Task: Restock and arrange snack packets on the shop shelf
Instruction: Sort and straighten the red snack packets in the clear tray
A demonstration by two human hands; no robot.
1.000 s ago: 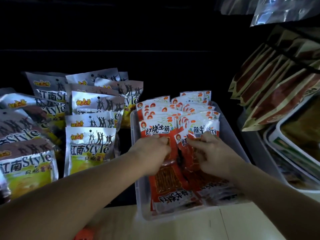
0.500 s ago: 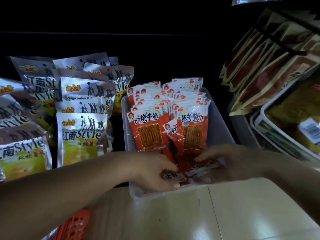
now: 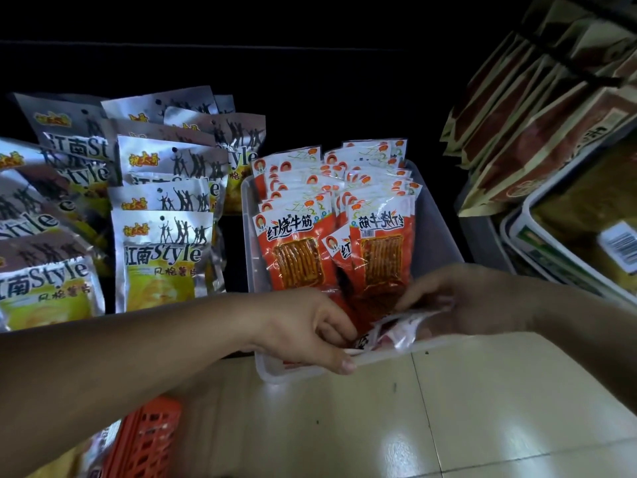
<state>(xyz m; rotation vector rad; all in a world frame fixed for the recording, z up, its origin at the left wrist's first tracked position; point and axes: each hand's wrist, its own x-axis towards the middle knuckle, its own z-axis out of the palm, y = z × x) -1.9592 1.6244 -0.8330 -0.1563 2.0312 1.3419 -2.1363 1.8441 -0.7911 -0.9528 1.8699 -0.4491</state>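
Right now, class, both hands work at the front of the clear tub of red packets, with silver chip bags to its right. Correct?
No. The head view shows the silver chip bags left of the clear tub, not right. The left hand and right hand work at its front among red packets.

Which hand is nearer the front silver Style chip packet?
Left. The left hand is just lower-right of the chip packet; the right hand is farther right, across the red packets.

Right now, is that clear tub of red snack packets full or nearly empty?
Nearly full: two rows of standing red packets fill the clear tub from back almost to front.
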